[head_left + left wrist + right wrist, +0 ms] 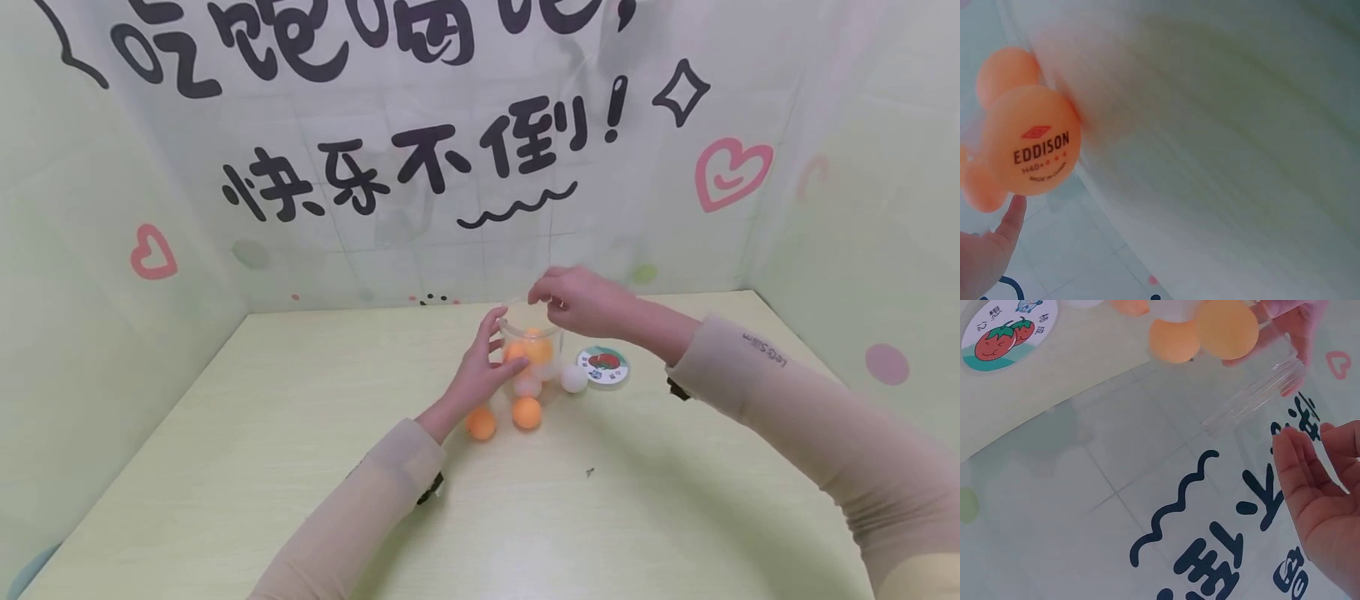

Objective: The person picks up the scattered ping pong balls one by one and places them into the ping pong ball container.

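Note:
A clear plastic jar [557,343] with orange and white table tennis balls [538,350] inside stands towards the back of the table. My left hand [480,367] grips its left side, thumb across the front. Above the rim's right side hovers my right hand [581,300], fingers loosely bent; the right wrist view shows nothing between its fingers and thumb. Two orange balls, one near [527,412] and one further left [482,423], lie before the jar. A white ball [574,378] sits at its right. In the left wrist view an orange ball [1032,140] reads "EDDISON".
Right of the jar lies a round white disc [603,365] with a tomato picture. A pale table [225,467] reaches back to a white curtain [420,258] with black writing and pink hearts. A small dark mark [589,472] shows on the tabletop.

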`<state>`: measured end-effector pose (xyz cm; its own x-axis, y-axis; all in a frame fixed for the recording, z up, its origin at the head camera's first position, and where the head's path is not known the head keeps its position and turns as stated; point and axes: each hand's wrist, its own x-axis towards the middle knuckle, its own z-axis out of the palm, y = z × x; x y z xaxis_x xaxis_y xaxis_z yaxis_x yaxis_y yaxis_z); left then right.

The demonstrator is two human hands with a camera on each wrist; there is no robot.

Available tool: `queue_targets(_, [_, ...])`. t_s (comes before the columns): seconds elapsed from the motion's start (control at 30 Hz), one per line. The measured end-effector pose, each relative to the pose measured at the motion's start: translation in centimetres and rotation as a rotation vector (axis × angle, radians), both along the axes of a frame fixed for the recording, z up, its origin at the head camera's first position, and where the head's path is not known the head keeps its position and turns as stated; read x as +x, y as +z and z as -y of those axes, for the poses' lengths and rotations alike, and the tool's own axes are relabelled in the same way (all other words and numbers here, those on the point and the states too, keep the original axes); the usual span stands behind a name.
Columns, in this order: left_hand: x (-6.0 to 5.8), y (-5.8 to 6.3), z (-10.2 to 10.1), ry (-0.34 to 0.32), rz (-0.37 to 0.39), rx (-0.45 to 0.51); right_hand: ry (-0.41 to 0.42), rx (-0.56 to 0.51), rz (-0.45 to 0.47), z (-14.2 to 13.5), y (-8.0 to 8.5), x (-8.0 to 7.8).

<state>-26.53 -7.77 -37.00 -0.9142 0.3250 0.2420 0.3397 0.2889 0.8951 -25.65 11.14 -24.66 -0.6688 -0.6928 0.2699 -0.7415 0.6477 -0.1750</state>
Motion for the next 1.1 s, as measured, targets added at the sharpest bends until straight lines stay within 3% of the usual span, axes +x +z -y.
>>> queue_targets(0.13, [0.0, 0.1, 0.0, -0.001, -0.008, 0.000, 0.047, 0.111, 0.017, 0.2, -0.5, 1.6])
queue_targets(0.27, [0.1, 0.2, 0.1, 0.004, -0.002, -0.004, 0.030, 0.257, 0.182, 0.5, -1.6, 2.7])
queue_targets(0.43, [0.1, 0.1, 0.2, 0.001, 0.001, -0.004, 0.029, 0.276, 0.285, 0.4, -3.6, 3.1])
queue_targets(0.8, [0.3, 0.3, 0.3, -0.034, 0.010, 0.011, 0.153, 0.219, 0.244, 0.0, -8.1, 3.3])
queue_targets(1.03, [2.4, 2.7, 0.2, -0.040, 0.006, 0.000, 0.156, 0.219, 0.182, 0.5, -10.0, 3.5])
queue_targets(1.1, [2.6, 2.8, 0.2, -0.038, 0.005, -0.002, 0.146, 0.216, 0.175, 0.7, -10.3, 3.5])
